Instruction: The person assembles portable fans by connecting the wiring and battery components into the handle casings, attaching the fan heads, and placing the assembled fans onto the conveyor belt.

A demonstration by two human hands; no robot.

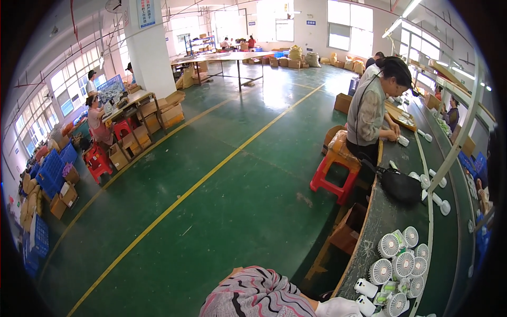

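"Beside the gloved hand (pixel 338 307), what's there?"
"White fans (pixel 404 264), clustered on the surface (pixel 391 214). I can't tell whether its fingers are apart or together."
"Any writing?"
"Red and blue, on the pillar (pixel 151 61) sign (pixel 147 13)."

In front of you spreads a glossy green floor (pixel 264 195), crossed by a yellow line (pixel 211 173) running from near left to far right. Left of centre, you face a thick white pillar (pixel 150 47), with a wide table (pixel 222 56) beyond. Bright windows (pixel 346 13) break the far white wall (pixel 311 34); a tube light (pixel 411 8) glows high at right.
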